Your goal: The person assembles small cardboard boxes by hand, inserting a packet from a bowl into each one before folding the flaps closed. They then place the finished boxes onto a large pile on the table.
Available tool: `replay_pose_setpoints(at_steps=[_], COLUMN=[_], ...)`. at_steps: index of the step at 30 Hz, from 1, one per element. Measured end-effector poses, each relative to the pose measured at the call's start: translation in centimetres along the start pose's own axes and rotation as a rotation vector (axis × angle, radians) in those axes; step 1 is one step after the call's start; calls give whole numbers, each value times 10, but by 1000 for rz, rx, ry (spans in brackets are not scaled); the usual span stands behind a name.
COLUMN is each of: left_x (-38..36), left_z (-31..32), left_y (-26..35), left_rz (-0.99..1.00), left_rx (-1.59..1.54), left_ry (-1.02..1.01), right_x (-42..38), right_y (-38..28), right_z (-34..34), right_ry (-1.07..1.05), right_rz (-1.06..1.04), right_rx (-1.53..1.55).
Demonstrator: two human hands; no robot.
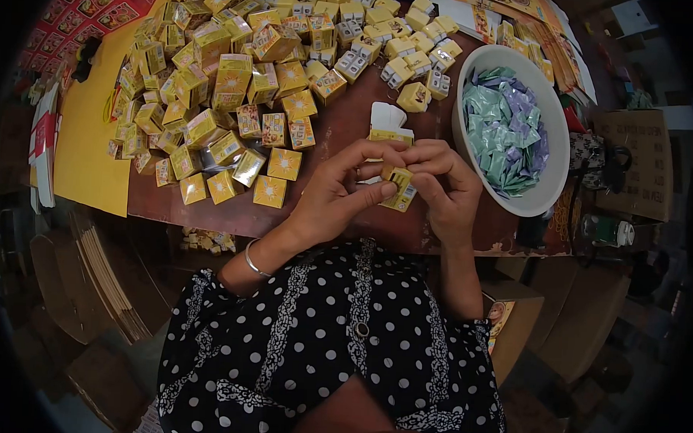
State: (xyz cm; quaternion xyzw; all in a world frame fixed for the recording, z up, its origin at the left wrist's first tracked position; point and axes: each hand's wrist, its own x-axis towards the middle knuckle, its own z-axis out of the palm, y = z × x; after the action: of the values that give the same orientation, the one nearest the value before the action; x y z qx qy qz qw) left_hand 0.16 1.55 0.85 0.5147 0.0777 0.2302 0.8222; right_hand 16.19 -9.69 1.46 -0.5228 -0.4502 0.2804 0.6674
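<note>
Near the table's front edge, both hands meet around a small yellow box (401, 189). My left hand (349, 187) pinches its left side, thumb on the front. The fingers of my right hand (448, 186) are bent round its top right. Just behind the hands lies an unfolded yellow and white carton (390, 120), partly covered by my fingers. A large heap of closed yellow boxes (233, 79) spreads to the left. Yellow and white blocks (417, 62) with dark openings lie behind. To the right, a round white tub (556, 159) holds green and purple packets (502, 119).
A yellow sheet (97, 139) covers the table's left end, beside red printed sheets (86, 13). Flat printed cartons (547, 33) lie at the back right. A cardboard box (637, 162) stands right of the tub. More cardboard (108, 277) is below the table at left.
</note>
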Motion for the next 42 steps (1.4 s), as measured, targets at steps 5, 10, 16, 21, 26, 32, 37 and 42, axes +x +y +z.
replay_pose_setpoints(at_steps=[5,10,16,21,26,32,37,42], left_x=[-1,-3,17,30,12,14,28,26], left_z=[-3,-6,-101,-174,-82,-21,-35,-58], left_y=[-3,26,99,141,91,-7,-14,-3], left_rz=[48,-2,605,555,732,652,588,598], left_rx=[28,255,1321,1533,1068,745,783,748], left_ry=[24,57,640,847,642,116,25,18], right_x=[1,3,0,5,72,228,306,344], right_y=[-1,6,22,24,-18,-8,84,131], right_z=[-3,-6,-19,-22,-58,-104,-130,-120], right_ry=[-97,-104,209,187,88,45,-13,2], right_rz=[-121,-195,94,237,107,161,201,290], right_rx=[-157,-244,-162,-139,-431,-593,-980,-1160])
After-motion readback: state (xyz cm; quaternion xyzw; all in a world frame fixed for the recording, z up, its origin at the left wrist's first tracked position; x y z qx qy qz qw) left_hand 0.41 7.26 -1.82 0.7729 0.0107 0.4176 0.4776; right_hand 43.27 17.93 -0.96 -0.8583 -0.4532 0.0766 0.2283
